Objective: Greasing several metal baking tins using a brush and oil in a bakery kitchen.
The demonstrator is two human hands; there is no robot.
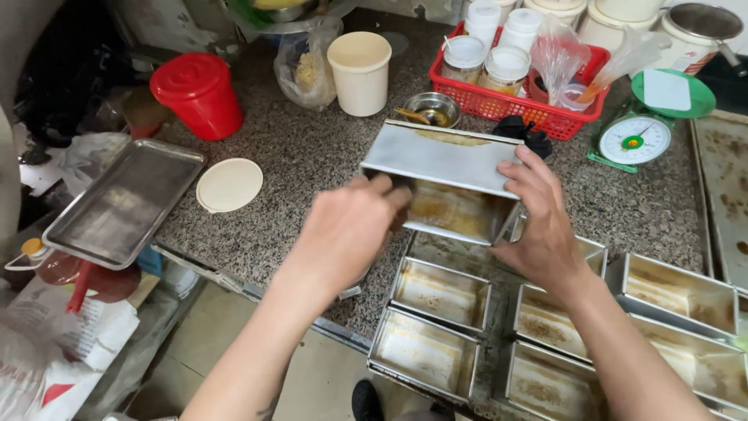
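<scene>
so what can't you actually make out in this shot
- Head view: left hand fingertips reach into the tilted loaf tin; whatever they hold is hidden.
- Contents of the small metal bowl: too small to tell.
- Lower loaf tins and right-hand tray: cut off by the frame edges.
- Right hand palm: hidden behind the tin's end.

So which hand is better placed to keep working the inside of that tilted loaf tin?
The left hand: its fingers already reach into the open mouth of the tilted loaf tin. The right hand grips the tin's right end, so it probably needs to keep steadying it.
</scene>
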